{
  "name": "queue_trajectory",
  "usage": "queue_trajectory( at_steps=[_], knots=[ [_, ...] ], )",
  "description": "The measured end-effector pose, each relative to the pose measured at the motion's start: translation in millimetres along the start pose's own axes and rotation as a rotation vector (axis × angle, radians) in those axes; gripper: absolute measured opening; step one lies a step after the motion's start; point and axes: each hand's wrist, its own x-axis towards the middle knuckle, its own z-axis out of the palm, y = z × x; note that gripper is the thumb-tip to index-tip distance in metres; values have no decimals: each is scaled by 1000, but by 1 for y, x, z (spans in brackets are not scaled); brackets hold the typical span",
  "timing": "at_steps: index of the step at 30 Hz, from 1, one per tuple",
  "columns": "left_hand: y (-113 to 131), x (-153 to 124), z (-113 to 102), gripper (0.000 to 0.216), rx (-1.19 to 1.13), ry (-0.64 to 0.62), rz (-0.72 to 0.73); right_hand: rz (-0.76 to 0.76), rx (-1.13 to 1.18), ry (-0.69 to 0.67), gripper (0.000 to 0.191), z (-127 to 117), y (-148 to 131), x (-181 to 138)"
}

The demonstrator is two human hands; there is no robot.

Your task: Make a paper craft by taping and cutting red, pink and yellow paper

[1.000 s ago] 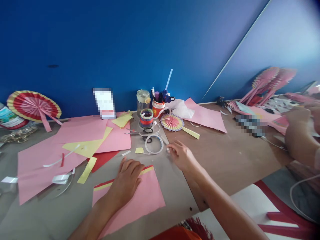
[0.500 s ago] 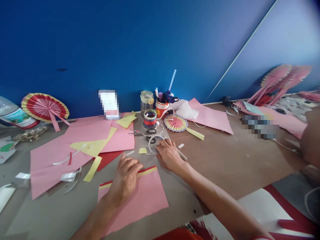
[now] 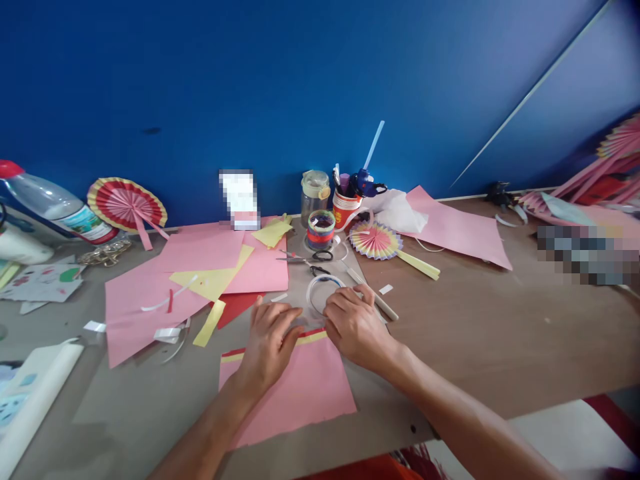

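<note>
My left hand (image 3: 270,343) lies flat, fingers stretched out, on the far edge of a pink paper sheet (image 3: 295,393) with a yellow and red strip (image 3: 313,337) along that edge. My right hand (image 3: 353,323) rests beside it at the same edge, fingers curled down onto the paper; whether it pinches anything I cannot make out. Just beyond the right hand lie a white tape ring (image 3: 320,290) and a white stick (image 3: 373,297). Scissors (image 3: 310,261) lie farther back.
Pink, yellow and red paper sheets (image 3: 200,273) cover the left of the table. A red cup of pens (image 3: 346,205), a jar (image 3: 314,193), a striped tape roll (image 3: 321,230) and a small paper fan (image 3: 376,241) stand at the back. A plastic bottle (image 3: 55,207) lies at the far left.
My right hand came back from the tape ring toward me and now sits at the pink sheet's far edge beside the left hand. The view has swung left.
</note>
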Motion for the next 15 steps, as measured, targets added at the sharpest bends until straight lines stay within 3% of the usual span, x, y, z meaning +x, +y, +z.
queue_trajectory(
  at_steps=[15],
  knots=[
    [8, 3, -6, 20, -83, -21, -32, 20, 13, 51, 12, 1, -9, 2]
  ],
)
